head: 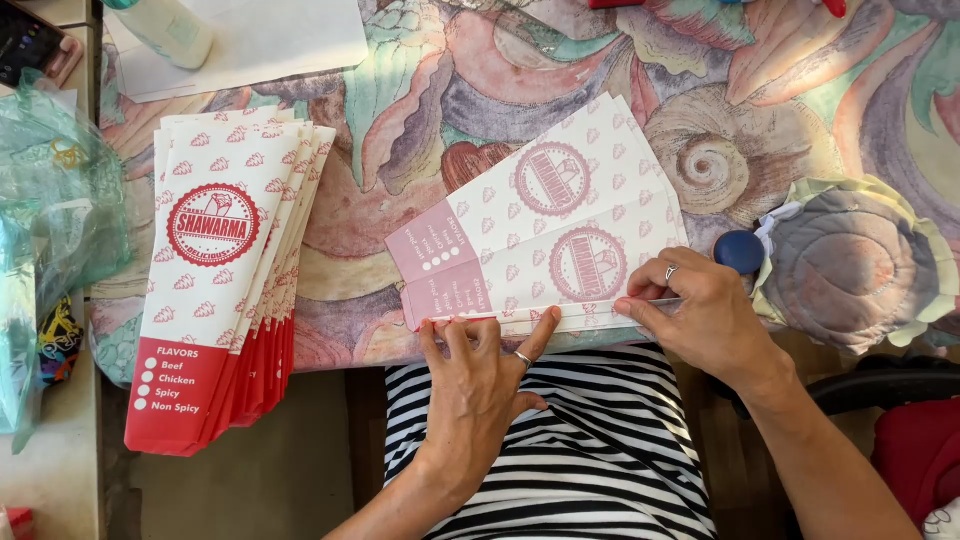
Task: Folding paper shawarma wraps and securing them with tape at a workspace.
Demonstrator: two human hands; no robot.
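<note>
Head view: paper sleeves' (540,240) near edge under both hands.

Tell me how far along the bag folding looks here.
Done: a fanned stack of bags lies at the table's left. In hand: left hand and right hand press the near edge of two flat sheets. Left: only those sheets, as far as shows.

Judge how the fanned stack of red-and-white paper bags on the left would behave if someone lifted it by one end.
The fanned stack of red-and-white paper bags looks thin and flat, so it would probably droop. The bags lie loose and already splayed, so they would likely slide apart. Being paper, it is probably light and creases easily.
</note>
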